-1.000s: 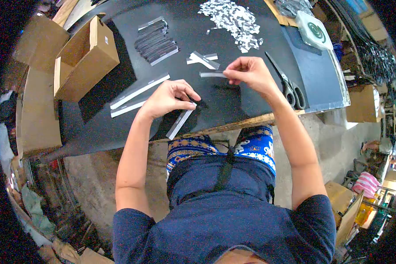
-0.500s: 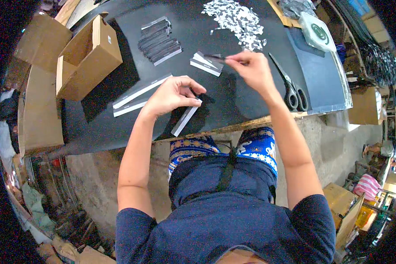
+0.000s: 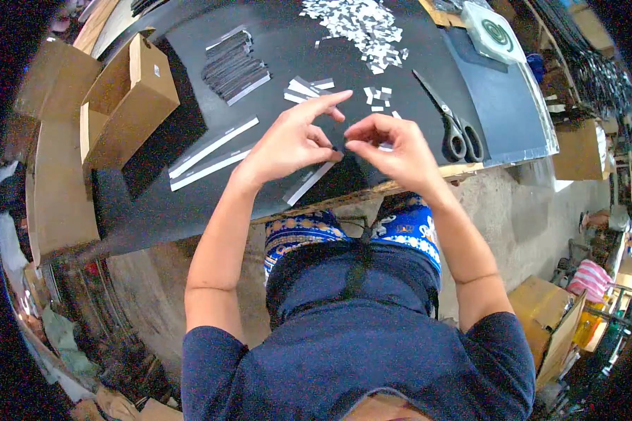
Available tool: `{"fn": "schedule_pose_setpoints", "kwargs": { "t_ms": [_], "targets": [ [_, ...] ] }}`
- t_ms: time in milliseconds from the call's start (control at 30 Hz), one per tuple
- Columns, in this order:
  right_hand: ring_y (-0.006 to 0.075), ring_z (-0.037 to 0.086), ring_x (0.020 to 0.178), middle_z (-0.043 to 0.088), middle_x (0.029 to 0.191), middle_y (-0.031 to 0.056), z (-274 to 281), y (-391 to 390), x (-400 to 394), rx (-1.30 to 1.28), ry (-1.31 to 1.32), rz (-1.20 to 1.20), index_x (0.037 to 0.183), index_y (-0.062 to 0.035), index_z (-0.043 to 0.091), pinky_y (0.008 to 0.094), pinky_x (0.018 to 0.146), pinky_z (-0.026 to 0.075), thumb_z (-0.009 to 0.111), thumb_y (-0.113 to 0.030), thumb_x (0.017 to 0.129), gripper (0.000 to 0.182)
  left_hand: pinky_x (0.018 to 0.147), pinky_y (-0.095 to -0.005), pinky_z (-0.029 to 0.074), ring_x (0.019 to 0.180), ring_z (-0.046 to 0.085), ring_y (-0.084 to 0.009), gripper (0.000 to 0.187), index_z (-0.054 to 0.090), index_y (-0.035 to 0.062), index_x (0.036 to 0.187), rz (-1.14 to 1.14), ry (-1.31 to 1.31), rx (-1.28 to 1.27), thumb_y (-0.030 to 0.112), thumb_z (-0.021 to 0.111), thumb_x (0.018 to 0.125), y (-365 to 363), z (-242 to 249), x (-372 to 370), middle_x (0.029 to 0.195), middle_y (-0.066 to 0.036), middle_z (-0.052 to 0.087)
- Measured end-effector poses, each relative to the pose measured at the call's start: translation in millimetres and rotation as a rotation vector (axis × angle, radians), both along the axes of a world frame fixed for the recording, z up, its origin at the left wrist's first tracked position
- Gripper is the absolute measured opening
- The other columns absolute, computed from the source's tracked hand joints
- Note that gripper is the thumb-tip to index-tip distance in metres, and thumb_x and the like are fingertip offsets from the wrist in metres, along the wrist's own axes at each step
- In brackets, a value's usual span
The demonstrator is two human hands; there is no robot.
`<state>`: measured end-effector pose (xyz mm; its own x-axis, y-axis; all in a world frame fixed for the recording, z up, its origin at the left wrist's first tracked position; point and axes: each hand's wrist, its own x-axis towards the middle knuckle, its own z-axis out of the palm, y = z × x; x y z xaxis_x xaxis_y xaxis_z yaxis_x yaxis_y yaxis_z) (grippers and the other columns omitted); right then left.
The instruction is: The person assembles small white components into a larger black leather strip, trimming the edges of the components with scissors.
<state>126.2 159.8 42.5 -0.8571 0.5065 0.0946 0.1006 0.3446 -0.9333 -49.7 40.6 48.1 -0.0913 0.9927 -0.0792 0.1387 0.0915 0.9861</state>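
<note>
My left hand (image 3: 291,144) has thumb and a finger pinched on the upper end of a black-and-white strip (image 3: 307,185), near the table's front edge; its index finger is stretched out. Close beside it, my right hand (image 3: 397,151) is closed in a pinch, and what lies between its fingertips is too small to make out. Just beyond my hands lies a small group of short strips (image 3: 303,88), partly hidden by my left hand. A few small white pieces (image 3: 378,97) are scattered beyond my right hand. Two long white strips (image 3: 216,145) lie left of my left hand.
A row of stacked black strips (image 3: 235,67) lies farther back. Behind it to the right is a heap of small white pieces (image 3: 358,28). Scissors (image 3: 455,126) lie at the right. An open cardboard box (image 3: 147,84) stands at the left on the black table (image 3: 154,221).
My right hand has moved from the group of short strips back toward my left hand, uncovering the scattered white pieces. My left hand's index finger has stretched out. The view has shifted slightly.
</note>
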Motion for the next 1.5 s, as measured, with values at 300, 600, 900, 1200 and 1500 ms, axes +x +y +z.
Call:
{"fn": "schedule_pose_setpoints", "kwargs": {
  "t_ms": [300,600,900,1200,1500],
  "targets": [
    [0.0106,0.064,0.075,0.069,0.082,0.0064,-1.2,-0.8,-0.9,-0.202,0.004,0.053,0.092,0.0001,0.065,0.0277,0.071,0.052,0.066,-0.005,0.076,0.017,0.060,-0.0220,0.051,0.074,0.059,-0.0064,0.089,0.033,0.0161,0.147,-0.057,0.138,0.106,-0.012,0.062,0.068,9.0,11.7,11.2,0.120,-0.009,0.050],
    [0.0080,0.060,0.076,0.066,0.080,0.0039,-3.8,-7.2,1.6,0.062,0.034,0.075,0.094,0.0023,0.063,0.0240,0.073,0.049,0.061,0.003,0.075,0.019,0.070,-0.0277,0.053,0.081,0.060,-0.0141,0.085,0.039,0.0160,0.144,-0.046,0.354,0.175,-0.010,0.063,0.067,4.1,4.2,18.5,0.122,-0.009,0.056],
    [0.0124,0.063,0.074,0.068,0.085,0.0068,-25.7,-8.5,17.4,0.147,0.125,-0.147,0.092,-0.0057,0.070,0.0260,0.067,0.050,0.068,0.001,0.078,0.016,0.074,-0.0303,0.050,0.079,0.064,-0.0198,0.036,0.069,0.0057,0.109,0.331,0.568,0.153,0.003,0.072,0.073,-47.0,-30.3,25.3,0.086,-0.008,0.068],
    [0.0244,0.065,0.083,0.067,0.085,0.0092,-46.0,-10.3,33.8,0.350,0.161,-0.176,0.091,-0.0073,0.072,0.0316,0.074,0.051,0.068,0.004,0.073,0.021,0.068,-0.0273,0.049,0.076,0.063,-0.0180,0.018,0.075,0.0057,0.089,0.592,0.606,0.275,0.001,0.075,0.072,-60.3,-48.7,42.1,0.081,-0.007,0.068],
    [0.0243,0.064,0.083,0.067,0.084,0.0083,-47.4,-10.5,37.8,0.467,0.195,-0.177,0.087,-0.0071,0.071,0.0331,0.074,0.052,0.070,0.004,0.071,0.019,0.066,-0.0271,0.049,0.075,0.063,-0.0178,0.019,0.075,0.0065,0.089,0.546,0.650,0.363,0.000,0.075,0.071,-58.8,-52.3,43.0,0.082,-0.006,0.069]
  ]
}}
